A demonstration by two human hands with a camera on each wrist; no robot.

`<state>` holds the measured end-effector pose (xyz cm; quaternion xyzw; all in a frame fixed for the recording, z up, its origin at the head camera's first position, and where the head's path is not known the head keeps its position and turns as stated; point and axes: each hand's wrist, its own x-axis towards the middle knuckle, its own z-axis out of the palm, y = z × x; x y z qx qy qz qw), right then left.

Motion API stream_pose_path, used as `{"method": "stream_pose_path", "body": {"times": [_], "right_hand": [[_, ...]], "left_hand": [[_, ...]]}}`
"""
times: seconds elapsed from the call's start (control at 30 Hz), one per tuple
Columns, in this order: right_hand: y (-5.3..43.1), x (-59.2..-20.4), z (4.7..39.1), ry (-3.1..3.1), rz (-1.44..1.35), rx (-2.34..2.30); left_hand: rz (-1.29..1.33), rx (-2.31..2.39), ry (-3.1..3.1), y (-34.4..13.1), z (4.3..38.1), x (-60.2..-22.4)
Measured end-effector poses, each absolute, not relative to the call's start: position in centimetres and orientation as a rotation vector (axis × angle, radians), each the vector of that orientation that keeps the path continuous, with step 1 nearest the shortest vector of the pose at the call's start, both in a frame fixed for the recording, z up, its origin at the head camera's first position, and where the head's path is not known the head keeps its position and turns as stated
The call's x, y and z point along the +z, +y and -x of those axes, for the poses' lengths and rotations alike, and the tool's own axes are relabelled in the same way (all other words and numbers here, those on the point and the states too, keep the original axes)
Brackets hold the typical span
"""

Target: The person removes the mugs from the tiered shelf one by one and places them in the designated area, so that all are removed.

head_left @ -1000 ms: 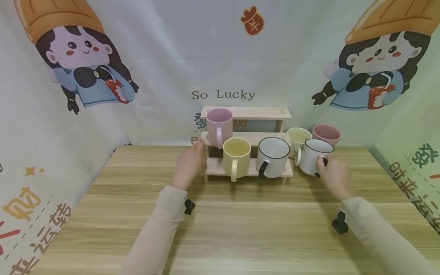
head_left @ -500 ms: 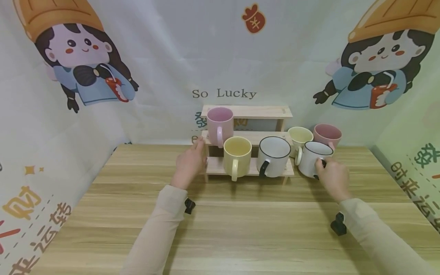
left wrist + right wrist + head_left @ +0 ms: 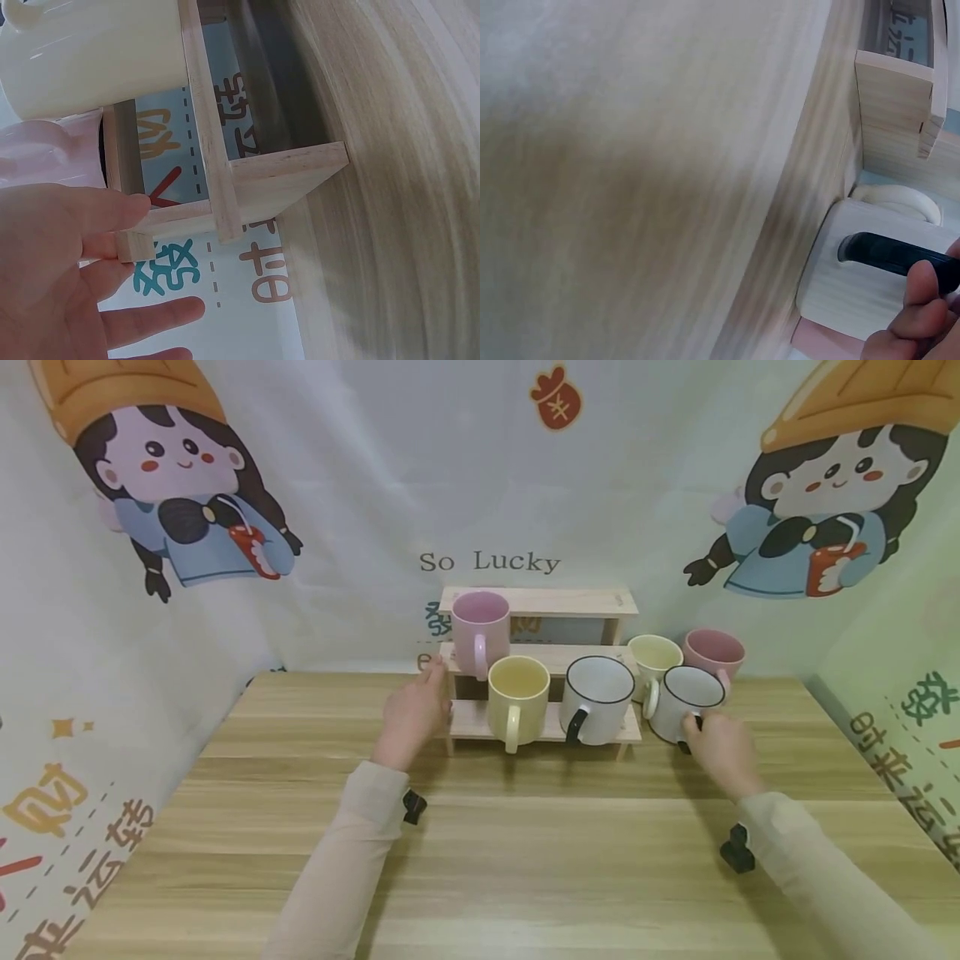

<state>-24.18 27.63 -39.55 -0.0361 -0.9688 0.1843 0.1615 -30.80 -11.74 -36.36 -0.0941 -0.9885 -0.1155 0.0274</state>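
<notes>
My right hand (image 3: 723,752) pinches the black handle of a white mug (image 3: 667,710) with a black rim, upright at the right of a small wooden shelf (image 3: 540,602). In the right wrist view that handle (image 3: 889,253) runs in between the thumb and fingers. At the shelf's left end, my left hand (image 3: 415,714) pinches the end of the middle board between thumb and index finger; its other fingers (image 3: 154,321) stay extended. A pink mug (image 3: 480,631) stands on the middle board. The lowest board bears a yellow mug (image 3: 517,702) and another black-rimmed white mug (image 3: 597,702).
Behind the held mug stand a pale yellow cup (image 3: 654,653) and a darker pink mug (image 3: 714,649), both partly hidden. The wood-grain table (image 3: 480,860) ends at a printed cloth backdrop (image 3: 360,527).
The held white mug has shifted slightly left with my right hand, uncovering the darker pink mug's handle. My left hand stays at the shelf's end.
</notes>
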Motion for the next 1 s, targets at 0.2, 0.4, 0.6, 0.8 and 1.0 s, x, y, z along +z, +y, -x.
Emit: {"method": "stream_pose_path", "body": {"times": [0.2, 0.4, 0.6, 0.8, 1.0], "right_hand": [[27.9, -39.5, 24.3, -2.795, 0.086, 0.544], [28.1, -38.5, 24.3, -2.911, 0.108, 0.482], [28.2, -36.9, 23.9, -2.917, 0.132, 0.460], [27.6, -35.3, 24.0, -2.924, 0.114, 0.431], [26.5, -34.4, 24.1, -2.883, 0.028, 0.400]], "left_hand": [[0.297, -0.387, -3.043, -11.8, 30.9, -36.5], [0.286, -0.362, -3.038, -11.8, 31.0, -36.6], [0.303, -0.370, -3.043, -11.7, 30.9, -36.5], [0.309, -0.376, -3.014, -11.7, 30.8, -36.5], [0.311, -0.367, -3.013, -11.8, 30.8, -36.6]]}}
